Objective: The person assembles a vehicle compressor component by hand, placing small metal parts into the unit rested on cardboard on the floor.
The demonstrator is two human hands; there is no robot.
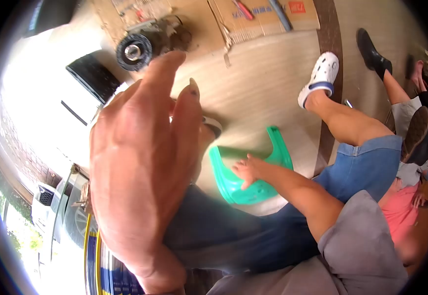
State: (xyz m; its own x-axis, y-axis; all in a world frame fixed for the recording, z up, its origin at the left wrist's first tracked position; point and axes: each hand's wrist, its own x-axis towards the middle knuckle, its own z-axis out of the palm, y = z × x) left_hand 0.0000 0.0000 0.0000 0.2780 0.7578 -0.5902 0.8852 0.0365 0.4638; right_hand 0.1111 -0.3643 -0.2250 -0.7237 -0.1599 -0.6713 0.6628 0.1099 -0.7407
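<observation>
My left hand (pixel 140 142) is large and close to the camera at the left, back of the hand showing. Its index finger and thumb are apart with nothing visible between them; the other fingers are mostly hidden. Just beyond the index fingertip is a greasy metal machine part with a black ring (pixel 134 52), resting by a cardboard sheet (pixel 199 29). My right hand (pixel 246 171) reaches over a green plastic stool (pixel 243 191), fingers spread and holding nothing I can make out. Whether it touches the stool is unclear.
A red-handled tool (pixel 243 10) and a grey-blue tool (pixel 280 15) lie on the cardboard. A black box-like object (pixel 93 76) is at the upper left. My foot in a white clog (pixel 323 71) is on the floor; other people sit at the right edge.
</observation>
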